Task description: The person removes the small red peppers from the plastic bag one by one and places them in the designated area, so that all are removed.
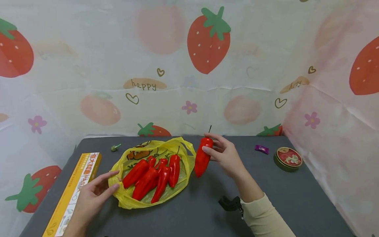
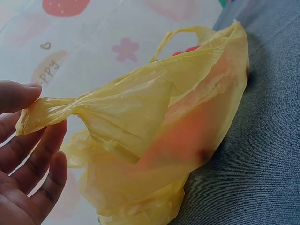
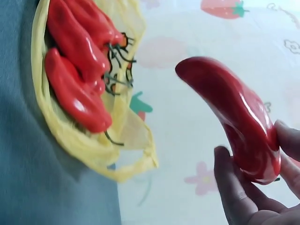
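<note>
Hanging almost upright just to the right of the bag's open mouth, the single red pepper (image 1: 202, 159) is held clear of the table, with its stem end up and its pointed tip down; its long axis is thus near to vertical. It is grasped near the top by the right hand (image 1: 226, 154), whose fingers and thumb are curled round the thick end, as is seen also in the right wrist view (image 3: 236, 117). The forearm comes in from the lower right, with the palm turned toward the bag.

To the left of this pepper the yellow plastic bag (image 1: 130, 194) lies flat on the grey table (image 1: 296, 197), and the other red peppers (image 1: 154, 176) are lying in it side by side. The near left edge of the bag is pinched by the left hand (image 1: 94, 192) between thumb and fingers (image 2: 28, 140), and a fold is lifted a little. Of the two hands, the right one is nearer to the bag's opening.
</note>
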`<state>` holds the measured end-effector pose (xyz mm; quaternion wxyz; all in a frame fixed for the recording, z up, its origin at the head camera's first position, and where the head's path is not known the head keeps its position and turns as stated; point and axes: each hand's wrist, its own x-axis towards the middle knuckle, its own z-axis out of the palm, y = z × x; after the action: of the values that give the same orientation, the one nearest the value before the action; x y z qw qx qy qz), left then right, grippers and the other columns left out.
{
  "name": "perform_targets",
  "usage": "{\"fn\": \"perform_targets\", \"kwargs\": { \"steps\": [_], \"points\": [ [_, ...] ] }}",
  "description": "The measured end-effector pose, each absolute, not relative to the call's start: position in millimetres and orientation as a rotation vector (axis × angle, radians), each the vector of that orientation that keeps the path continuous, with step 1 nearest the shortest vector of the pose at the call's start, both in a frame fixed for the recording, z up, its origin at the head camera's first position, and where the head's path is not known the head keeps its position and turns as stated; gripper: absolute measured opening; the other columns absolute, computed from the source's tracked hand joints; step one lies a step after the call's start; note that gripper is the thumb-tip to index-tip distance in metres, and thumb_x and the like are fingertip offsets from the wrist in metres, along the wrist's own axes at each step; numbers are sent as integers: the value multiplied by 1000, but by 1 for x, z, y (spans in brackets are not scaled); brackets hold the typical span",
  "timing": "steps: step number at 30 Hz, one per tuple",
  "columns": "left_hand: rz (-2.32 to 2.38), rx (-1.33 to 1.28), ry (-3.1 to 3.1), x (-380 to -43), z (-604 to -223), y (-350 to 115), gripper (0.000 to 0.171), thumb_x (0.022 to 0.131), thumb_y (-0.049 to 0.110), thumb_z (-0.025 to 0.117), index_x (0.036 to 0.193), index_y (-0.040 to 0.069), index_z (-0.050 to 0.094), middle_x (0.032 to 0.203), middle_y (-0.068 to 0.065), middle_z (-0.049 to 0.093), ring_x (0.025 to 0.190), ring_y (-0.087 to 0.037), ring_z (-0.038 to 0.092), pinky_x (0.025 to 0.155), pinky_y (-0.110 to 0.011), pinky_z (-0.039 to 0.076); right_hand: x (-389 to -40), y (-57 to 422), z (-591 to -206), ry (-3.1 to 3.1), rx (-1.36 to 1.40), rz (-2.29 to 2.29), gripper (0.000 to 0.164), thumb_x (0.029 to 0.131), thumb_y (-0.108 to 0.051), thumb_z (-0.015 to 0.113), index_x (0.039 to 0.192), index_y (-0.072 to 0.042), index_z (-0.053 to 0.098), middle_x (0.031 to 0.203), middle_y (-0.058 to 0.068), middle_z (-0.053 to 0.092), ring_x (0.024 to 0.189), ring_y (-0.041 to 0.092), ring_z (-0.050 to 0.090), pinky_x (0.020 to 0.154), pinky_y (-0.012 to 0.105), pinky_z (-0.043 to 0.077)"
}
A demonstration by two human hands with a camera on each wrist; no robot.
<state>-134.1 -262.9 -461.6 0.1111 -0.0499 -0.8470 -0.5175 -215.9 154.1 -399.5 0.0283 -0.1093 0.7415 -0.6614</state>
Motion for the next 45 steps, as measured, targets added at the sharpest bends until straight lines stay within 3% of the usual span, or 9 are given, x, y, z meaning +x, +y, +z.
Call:
{"fn": "perform_targets", "kwargs": {
  "steps": [10,14,18,21,29,36,45],
  "points": [
    [-1537,-141,-2484,-134,-461,-264,39,96,18,71,132,6,64,120,17,67,93,-2,62,78,-14,55,-206,204,-401,2379,-348,-2004,48,95,-21,72,139,-13,56,136,19,61,113,28,66,83,38,61],
    [-1537,-138,-2485,-135,-462,-265,39,96,18,71,132,6,64,119,17,68,92,-3,62,77,-16,55,-201,231,-409,2472,-308,-1930,51,97,-24,70,144,-13,53,140,20,59,120,34,64,84,36,61],
    [-1518,-139,-2485,-136,-462,-265,38,96,18,71,132,7,65,119,15,68,91,-4,62,77,-16,55,-196,257,-417,2513,-265,-1862,56,98,-25,68,147,-10,45,141,24,57,116,20,67,86,33,60],
    [-1515,-144,-2487,-136,-462,-265,38,96,18,71,132,7,65,120,14,69,93,-3,63,79,-15,55,-190,274,-421,2536,-243,-1791,54,98,-26,68,144,-7,47,139,24,58,106,6,67,84,30,60],
    [-1518,-125,-2500,-136,-464,-266,38,96,19,71,132,6,65,118,18,68,92,-3,62,78,-15,55,-182,309,-428,2528,-233,-1651,52,99,-28,66,146,-10,52,141,23,57,107,7,67,83,32,60],
    [-1536,-139,-2479,-136,-464,-268,38,96,17,70,132,6,65,119,12,70,90,-5,62,76,-16,55,-184,340,-436,2566,-146,-1515,56,100,-32,64,148,-9,47,140,26,57,95,16,67,73,38,59],
    [-1544,-130,-2478,-136,-463,-268,38,96,17,71,132,7,65,119,12,69,89,-6,61,74,-17,55,-187,368,-450,2573,-96,-1455,57,99,-30,66,146,-2,49,130,26,60,81,16,62,68,37,58]
  ]
}}
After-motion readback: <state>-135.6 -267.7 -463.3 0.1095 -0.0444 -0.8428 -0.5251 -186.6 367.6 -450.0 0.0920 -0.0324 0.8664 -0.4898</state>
